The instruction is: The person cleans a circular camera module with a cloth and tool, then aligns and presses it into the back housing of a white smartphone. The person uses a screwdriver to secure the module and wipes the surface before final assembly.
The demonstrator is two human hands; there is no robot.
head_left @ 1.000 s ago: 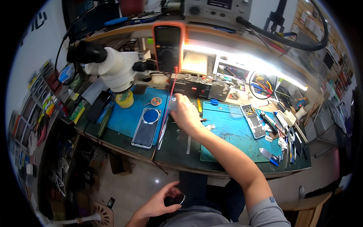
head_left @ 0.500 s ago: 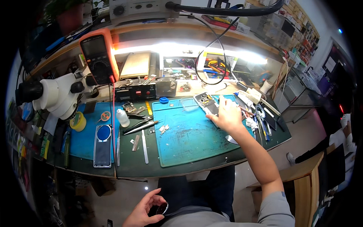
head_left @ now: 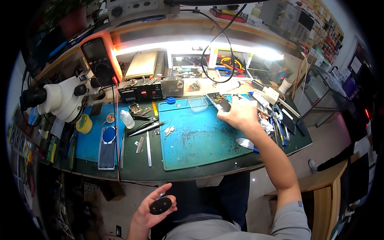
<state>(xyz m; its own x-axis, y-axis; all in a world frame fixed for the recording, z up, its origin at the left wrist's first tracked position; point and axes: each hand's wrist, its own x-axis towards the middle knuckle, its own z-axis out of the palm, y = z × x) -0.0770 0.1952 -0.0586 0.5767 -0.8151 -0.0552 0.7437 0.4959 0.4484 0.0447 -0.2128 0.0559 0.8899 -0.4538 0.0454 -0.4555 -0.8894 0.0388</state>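
Observation:
Low in front of my body, my left hand (head_left: pixel 150 210) is closed round the rim of a dark, round, glossy disc (head_left: pixel 161 206). My right hand (head_left: pixel 242 116) reaches over the far right of the blue work mat (head_left: pixel 196 148). Beside its thumb lies an opened phone (head_left: pixel 218 101) with its inner parts showing; the hand covers part of it. The back of the hand hides most of its fingers, so their grip cannot be made out. A blade-like tool with a blue handle (head_left: pixel 247 145) rests below that hand.
Pens and tools (head_left: pixel 280 124) crowd the bench's right end. A clear plastic box (head_left: pixel 198 104) and small metal pieces (head_left: pixel 169 131) sit on the mat. Leftward are a phone with a blue disc (head_left: pixel 107 154), a white bottle (head_left: pixel 127 119), an orange multimeter (head_left: pixel 101 58) and a microscope (head_left: pixel 58 98).
My left hand has risen slightly and turned, so the disc now shows its broad dark face. My right hand has shifted slightly, staying by the opened phone. The whole view has tilted a little.

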